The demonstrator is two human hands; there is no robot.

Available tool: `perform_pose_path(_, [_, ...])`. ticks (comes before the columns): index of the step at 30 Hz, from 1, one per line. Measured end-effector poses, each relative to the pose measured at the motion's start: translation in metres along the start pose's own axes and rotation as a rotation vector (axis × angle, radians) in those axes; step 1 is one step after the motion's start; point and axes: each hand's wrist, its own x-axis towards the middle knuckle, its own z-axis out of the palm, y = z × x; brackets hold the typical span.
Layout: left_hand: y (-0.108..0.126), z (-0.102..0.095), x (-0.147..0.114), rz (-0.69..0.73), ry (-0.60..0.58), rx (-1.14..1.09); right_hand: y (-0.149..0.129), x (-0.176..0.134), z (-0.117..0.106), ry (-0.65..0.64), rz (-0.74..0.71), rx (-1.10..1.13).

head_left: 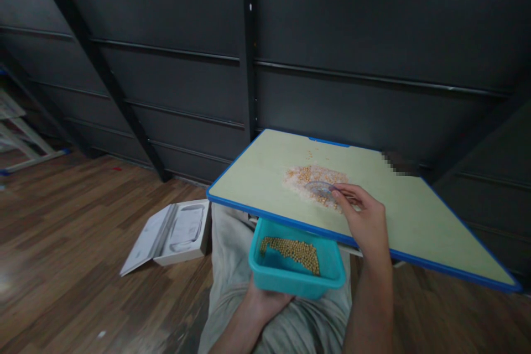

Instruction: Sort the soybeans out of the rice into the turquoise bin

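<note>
My right hand (360,207) pinches a clear, curved plastic piece that looks like a protractor (319,187). Its rounded edge rests at a spread pile (296,178) of white grains mixed with yellow beans on the pale green tabletop (257,177). Below the table's near edge, over my lap, is a teal plastic box (286,283) partly filled with round yellowish beans (296,250). My left hand (265,304) supports that box from underneath, with its fingers mostly hidden beneath the base.
A blue rim (269,222) borders the small table. On the wooden floor to the left lies an opened white carton (182,232). Dark panels (186,0) with metal ribs stand right behind the table. A white metal frame (29,149) is at far left.
</note>
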Motion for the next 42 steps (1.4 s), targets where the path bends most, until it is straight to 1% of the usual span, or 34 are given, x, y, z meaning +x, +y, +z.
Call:
perform_pose_path(6, [-0.0001,-0.0053,0.0015,0.002,-0.049,0.042,0.0007,-0.0011,0.0001,-0.058,0.012,-0.02])
perform_pose_path(17, [-0.0018,-0.003,0.0061,0.003,-0.007,-0.006,-0.001,-0.0006,0.0,-0.088,0.04,-0.007])
perform_pose_path(24, [0.0003,-0.0047,0.0011,-0.012,-0.034,0.014,-0.0004,-0.002,-0.0013,-0.1,0.044,0.002])
perform_pose_path(31, [-0.0039,-0.0062,0.0078,0.0,0.015,0.001,-0.0015,-0.0022,-0.0014,-0.126,0.042,0.015])
perform_pose_path(42, [-0.0019,-0.0015,0.0043,-0.006,-0.031,-0.011,-0.0078,-0.0025,-0.0027,-0.174,0.023,0.009])
